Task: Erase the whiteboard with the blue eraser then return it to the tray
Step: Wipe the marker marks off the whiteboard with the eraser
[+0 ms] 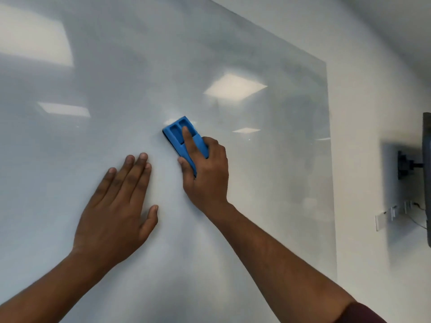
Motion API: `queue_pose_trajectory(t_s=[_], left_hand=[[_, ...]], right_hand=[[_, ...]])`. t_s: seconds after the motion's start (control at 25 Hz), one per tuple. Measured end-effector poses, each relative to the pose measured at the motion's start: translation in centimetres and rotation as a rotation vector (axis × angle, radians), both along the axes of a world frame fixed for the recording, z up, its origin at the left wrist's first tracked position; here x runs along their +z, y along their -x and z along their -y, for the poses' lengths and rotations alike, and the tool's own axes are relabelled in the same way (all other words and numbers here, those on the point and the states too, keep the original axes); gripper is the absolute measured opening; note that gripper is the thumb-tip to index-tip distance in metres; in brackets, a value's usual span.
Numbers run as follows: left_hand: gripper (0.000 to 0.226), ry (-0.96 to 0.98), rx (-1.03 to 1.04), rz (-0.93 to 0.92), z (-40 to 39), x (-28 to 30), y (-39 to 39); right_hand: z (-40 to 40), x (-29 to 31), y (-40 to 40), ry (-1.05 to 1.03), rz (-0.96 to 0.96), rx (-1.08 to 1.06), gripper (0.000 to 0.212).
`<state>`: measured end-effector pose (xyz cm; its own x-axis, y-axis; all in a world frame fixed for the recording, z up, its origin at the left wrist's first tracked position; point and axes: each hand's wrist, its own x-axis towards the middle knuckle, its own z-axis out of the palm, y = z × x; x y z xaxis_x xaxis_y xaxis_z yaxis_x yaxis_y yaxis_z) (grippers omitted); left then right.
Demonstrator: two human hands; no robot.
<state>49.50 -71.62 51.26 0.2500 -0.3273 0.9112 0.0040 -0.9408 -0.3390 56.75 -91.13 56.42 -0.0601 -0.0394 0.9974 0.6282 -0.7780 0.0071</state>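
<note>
A glossy glass whiteboard [140, 66] fills most of the view, with no writing visible on it. My right hand [207, 173] grips the blue eraser [177, 134] and holds it flat against the board near the centre, index finger stretched along its top, thumb on its left edge. The eraser has two rectangular recesses at its upper end. My left hand [121, 201] lies flat on the board just left of and below the eraser, fingers straight. No tray is in view.
The whiteboard's right edge [328, 159] runs down against a white wall. Further right, a dark monitor on a wall mount [410, 166] juts out, with white wall sockets and cables [396, 213] below it.
</note>
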Motion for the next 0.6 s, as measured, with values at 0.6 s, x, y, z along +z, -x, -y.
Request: queue_pose_trajectory(t_s=[0.6], left_hand=[[0.082,-0.005,0.066,0.089,2.3,3.1,-1.8]], right_hand=[[5.1,12.0,-3.9,-0.453,-0.158,-0.091,0.069]])
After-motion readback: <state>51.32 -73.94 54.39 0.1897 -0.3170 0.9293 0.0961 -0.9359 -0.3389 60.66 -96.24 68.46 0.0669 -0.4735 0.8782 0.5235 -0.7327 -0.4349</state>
